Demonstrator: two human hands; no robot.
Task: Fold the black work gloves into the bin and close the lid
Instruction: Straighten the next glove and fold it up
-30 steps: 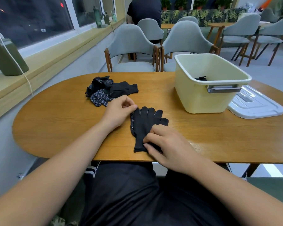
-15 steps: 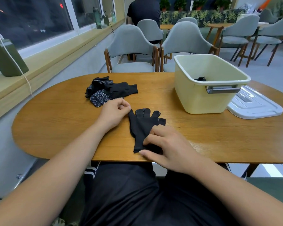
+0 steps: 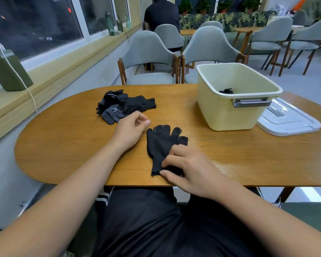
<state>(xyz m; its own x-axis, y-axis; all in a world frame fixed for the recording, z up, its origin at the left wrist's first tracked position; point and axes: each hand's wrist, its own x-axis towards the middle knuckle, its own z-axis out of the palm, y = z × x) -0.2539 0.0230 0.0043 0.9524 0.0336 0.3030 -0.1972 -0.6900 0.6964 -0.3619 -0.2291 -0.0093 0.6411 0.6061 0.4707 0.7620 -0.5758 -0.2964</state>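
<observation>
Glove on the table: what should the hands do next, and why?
Probably the left hand should fold the glove over, tips toward cuff. It lies flat, the right hand rests on its cuff, and the left hand is free beside the tips.

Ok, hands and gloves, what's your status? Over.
Left hand free, beside flat glove. Right hand rests on its cuff. Bin open, lid lying beside it. Path to bin bare.

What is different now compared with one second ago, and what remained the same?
The left hand drew back leftward off the flat glove; a gap now separates them. The right hand still presses its cuff; glove pile, bin and lid unchanged.
</observation>
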